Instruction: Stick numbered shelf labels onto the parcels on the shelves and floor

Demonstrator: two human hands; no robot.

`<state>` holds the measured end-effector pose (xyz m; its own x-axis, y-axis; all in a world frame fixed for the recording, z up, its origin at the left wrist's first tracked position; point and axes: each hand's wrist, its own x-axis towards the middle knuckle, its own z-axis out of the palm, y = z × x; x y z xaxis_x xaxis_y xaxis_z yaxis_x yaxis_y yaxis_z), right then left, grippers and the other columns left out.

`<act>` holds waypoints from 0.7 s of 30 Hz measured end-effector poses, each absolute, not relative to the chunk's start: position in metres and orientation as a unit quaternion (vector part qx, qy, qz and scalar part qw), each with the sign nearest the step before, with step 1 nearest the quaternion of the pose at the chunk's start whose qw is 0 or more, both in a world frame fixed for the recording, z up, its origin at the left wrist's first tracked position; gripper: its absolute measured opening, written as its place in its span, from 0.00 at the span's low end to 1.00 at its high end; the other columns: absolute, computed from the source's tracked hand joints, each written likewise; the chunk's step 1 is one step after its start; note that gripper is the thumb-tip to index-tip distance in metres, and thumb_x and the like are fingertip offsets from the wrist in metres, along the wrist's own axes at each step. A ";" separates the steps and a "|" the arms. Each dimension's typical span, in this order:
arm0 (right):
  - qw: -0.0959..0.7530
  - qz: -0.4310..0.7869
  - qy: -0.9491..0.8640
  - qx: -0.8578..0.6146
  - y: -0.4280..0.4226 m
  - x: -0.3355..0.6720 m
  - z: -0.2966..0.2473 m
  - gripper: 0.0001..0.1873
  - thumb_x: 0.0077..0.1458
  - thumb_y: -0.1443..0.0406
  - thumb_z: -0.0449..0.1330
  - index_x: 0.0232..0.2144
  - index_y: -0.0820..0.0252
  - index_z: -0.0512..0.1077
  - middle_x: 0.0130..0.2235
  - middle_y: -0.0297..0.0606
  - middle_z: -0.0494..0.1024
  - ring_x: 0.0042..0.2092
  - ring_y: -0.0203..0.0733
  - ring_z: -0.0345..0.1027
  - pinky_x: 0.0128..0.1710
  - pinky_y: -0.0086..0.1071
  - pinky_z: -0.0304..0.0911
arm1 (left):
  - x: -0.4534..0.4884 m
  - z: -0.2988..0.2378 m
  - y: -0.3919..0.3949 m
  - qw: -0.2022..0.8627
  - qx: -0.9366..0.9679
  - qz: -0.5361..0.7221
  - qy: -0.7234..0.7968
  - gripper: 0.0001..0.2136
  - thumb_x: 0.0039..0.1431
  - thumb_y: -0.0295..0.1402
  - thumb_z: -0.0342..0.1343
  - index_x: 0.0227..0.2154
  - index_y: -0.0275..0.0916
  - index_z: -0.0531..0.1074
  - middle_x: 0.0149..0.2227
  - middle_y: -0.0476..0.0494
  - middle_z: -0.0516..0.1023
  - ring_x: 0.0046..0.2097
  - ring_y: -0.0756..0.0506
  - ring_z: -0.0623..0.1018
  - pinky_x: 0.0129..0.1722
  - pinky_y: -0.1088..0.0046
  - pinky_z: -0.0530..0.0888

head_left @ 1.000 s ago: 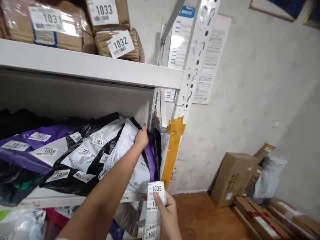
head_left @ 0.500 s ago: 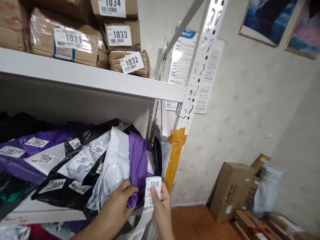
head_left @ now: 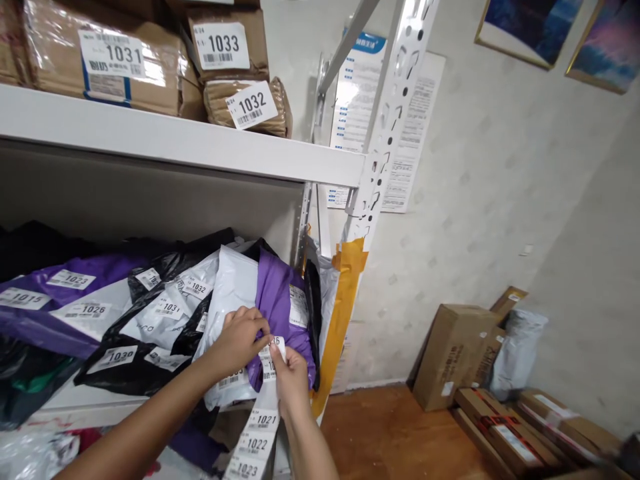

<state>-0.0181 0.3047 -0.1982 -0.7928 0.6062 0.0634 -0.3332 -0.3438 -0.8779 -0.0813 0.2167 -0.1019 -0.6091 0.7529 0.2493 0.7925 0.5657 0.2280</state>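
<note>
A long strip of numbered barcode labels [head_left: 263, 420] hangs down in front of the lower shelf, with 1021, 1022 and 1023 readable on it. My right hand [head_left: 294, 383] grips this strip near its top, thumb across the front. At the strip's upper left corner, by the label ending in 36, the thumb and forefinger of my left hand [head_left: 245, 341] are pinched together. Right behind both hands lies a purple plastic mailer [head_left: 275, 293] with a white printed label. Beside it leans a white mailer [head_left: 231, 277], partly covered by my left hand, with a number label low down.
Black, purple and white labelled mailers [head_left: 113, 360] pile up on the lower shelf. Labelled cartons [head_left: 225, 50] stand on the shelf beam [head_left: 200, 143] above. An upright post [head_left: 345, 287] wrapped in yellow tape is close on the right. More boxes [head_left: 453, 353] rest on the floor.
My left hand has let go of the purple mailer and moved up to the top of the label strip. The strip has shifted left and down with my right hand. The view has tilted slightly downward.
</note>
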 end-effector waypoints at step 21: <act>0.256 0.832 -0.477 -0.124 0.306 -0.003 -0.204 0.22 0.36 0.49 0.68 0.21 0.62 0.70 0.17 0.26 0.67 0.21 0.31 0.56 0.23 0.26 0.54 | -0.092 -0.091 0.220 -0.033 -0.511 -0.147 -0.846 0.05 0.53 0.36 0.54 0.27 0.43 0.74 0.25 0.51 0.77 0.30 0.46 0.74 0.30 0.74 0.62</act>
<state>-0.0032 0.3061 -0.2045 -0.8380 0.5443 0.0378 -0.3075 -0.4140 -0.8568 -0.0922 0.2204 -0.0915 -0.4762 0.8744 0.0935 0.8548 0.4353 0.2826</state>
